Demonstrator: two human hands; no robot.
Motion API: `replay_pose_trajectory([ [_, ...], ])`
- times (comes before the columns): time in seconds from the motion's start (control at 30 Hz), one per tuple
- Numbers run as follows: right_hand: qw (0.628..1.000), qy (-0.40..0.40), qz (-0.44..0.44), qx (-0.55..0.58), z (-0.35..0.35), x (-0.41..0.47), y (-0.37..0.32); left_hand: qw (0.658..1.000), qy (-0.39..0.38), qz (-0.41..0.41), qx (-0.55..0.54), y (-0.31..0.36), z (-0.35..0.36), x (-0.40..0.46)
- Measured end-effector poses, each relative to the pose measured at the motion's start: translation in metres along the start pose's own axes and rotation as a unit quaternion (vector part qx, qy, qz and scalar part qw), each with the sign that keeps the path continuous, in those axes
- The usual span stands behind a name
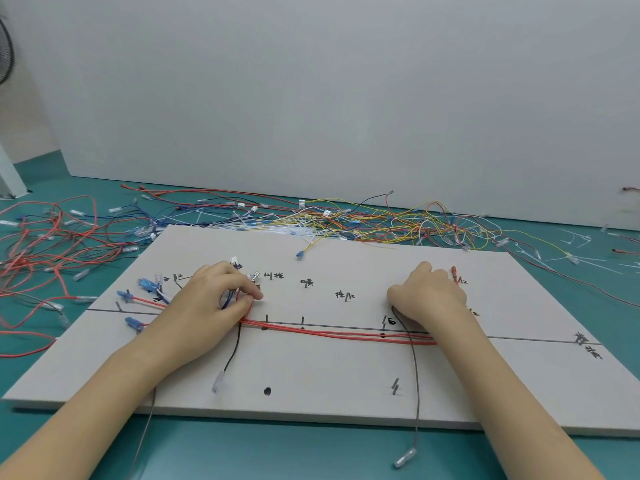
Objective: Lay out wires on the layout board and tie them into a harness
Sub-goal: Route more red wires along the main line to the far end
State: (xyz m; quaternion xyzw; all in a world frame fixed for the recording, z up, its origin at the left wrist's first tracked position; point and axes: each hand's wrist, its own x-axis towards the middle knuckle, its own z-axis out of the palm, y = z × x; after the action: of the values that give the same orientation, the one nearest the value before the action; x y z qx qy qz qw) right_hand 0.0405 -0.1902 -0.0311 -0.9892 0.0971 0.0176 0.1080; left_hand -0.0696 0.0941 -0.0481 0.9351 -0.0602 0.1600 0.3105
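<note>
A pale layout board [311, 375] lies flat on a teal tabletop [311, 455], marked with a long drawn line, handwritten labels and short upright pins. A bundle of red wires [339, 332] runs along that line between the person's two hands. The left hand [207, 299] rests at the bundle's left end, thumb and forefinger pinched narrow on a loop of red and blue wires [230, 299]. The right hand [427, 296] lies knuckles up over the bundle's right end, fingers curled down; whether it grips anything cannot be told. Two black wires [414, 375] cross the red run and trail toward the board's near edge, one hanging past it onto the tabletop. Beyond the board lies a loose heap of spare wires [346, 220], red, blue, yellow and white. The likely risk: if either hand lifts or pulls unevenly, the untied red wires could spring off the pins and spread out of line, and the trailing black wires could snag a forearm and drag.
</note>
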Motion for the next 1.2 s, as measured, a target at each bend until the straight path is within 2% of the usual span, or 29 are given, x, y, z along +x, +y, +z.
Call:
replay_pose_trajectory([
  [0.43,0.995,-0.058,-0.076,-0.01,-0.011,-0.025,0.015,1.0,-0.001,0.001,-0.003,-0.001,0.001,0.0],
  [0.6,0.989,-0.074,-0.116,-0.048,-0.014,-0.03,0.016,1.0,0.001,0.001,-0.006,-0.002,0.001,0.0],
  [0.77,0.98,-0.061,-0.152,-0.109,-0.013,-0.038,0.02,1.0,0.002,0.004,-0.002,-0.004,0.001,0.0],
  [1.2,0.983,-0.053,-0.156,-0.084,-0.016,-0.047,0.031,1.0,0.003,0.003,0.0,-0.004,0.001,-0.001],
])
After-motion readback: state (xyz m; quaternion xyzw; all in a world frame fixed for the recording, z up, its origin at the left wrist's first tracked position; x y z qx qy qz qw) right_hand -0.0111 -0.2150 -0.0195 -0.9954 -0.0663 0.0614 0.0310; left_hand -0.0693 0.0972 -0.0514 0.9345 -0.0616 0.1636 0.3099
